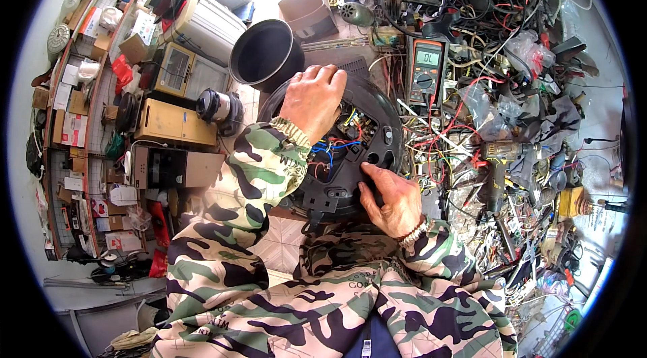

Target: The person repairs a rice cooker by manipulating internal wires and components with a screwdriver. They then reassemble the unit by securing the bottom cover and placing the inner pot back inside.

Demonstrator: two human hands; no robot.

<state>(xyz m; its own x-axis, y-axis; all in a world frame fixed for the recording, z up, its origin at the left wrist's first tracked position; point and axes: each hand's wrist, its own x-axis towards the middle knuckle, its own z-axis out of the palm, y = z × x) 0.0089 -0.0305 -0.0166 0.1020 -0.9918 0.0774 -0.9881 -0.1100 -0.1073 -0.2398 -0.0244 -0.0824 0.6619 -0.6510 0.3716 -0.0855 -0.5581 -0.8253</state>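
In front of me sits a round black appliance base (342, 191), its underside facing up. Coloured wires (342, 145), blue, yellow and red among them, show through the opening in its middle. My left hand (314, 98) is closed over the far left part of the rim, its fingers curled out of sight. Against the right side of the underside rests my right hand (392, 204), index finger and thumb apart, fingertips touching the plastic near some holes. No tool shows in either hand.
A black cooking pot (267, 54) and a beige bin (308, 13) stand beyond the base. To the right lie an orange-edged multimeter (426, 75) with red leads, a drill (497, 172) and heaped cables and tools. Old appliances (178, 118) and a loaded shelf (77, 149) stand left.
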